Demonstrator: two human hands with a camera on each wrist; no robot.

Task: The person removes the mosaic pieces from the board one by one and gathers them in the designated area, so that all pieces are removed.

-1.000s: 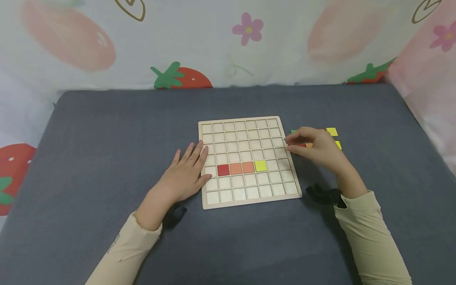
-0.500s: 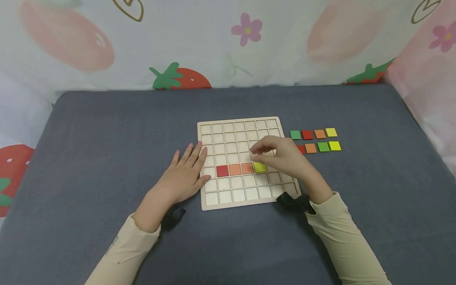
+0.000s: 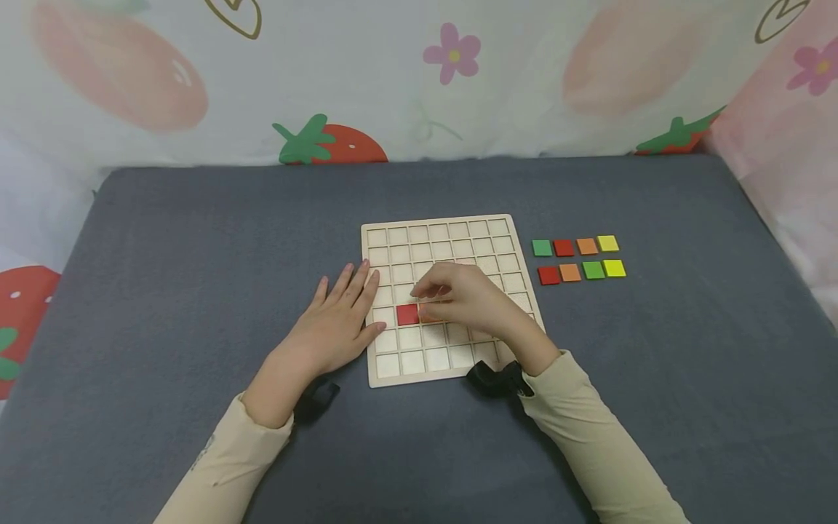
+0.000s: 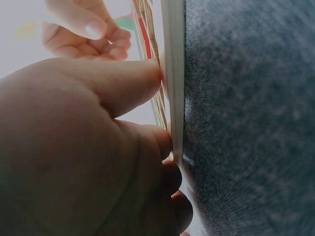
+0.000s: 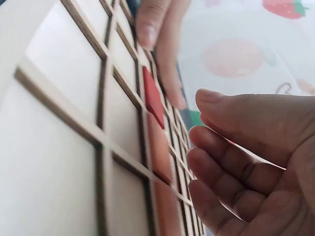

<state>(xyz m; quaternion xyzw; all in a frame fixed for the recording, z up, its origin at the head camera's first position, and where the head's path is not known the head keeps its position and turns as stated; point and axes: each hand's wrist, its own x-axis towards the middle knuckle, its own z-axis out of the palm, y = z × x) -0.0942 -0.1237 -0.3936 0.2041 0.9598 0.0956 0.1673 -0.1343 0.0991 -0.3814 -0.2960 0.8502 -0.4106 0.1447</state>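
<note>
My left hand (image 3: 337,327) lies with outstretched fingers on the left edge of a pale wooden grid board (image 3: 432,376), thumb on its frame. Over the board's middle hovers my right hand (image 3: 468,298), its fingers loosely bent. In the right wrist view, the thumb and fingertips (image 5: 199,132) stand apart with no tile visible between them. Just left of those fingertips, a red square tile (image 3: 407,314) sits in a cell. Beside it is an orange tile (image 5: 160,147), partly covered by my hand in the head view. Tiles farther right along that row are hidden beneath the hand.
Right of the board lie two rows of loose tiles: green (image 3: 541,248), red (image 3: 564,248), orange (image 3: 587,247) and yellow (image 3: 608,243) behind, similar colours in front. Dark grey cloth (image 3: 229,233) covers the table. A strawberry-print curtain (image 3: 511,80) hangs behind.
My right hand has moved left from beside the loose tiles, across the board to near the red tile. The loose tiles have come into full view. My left hand stays put.
</note>
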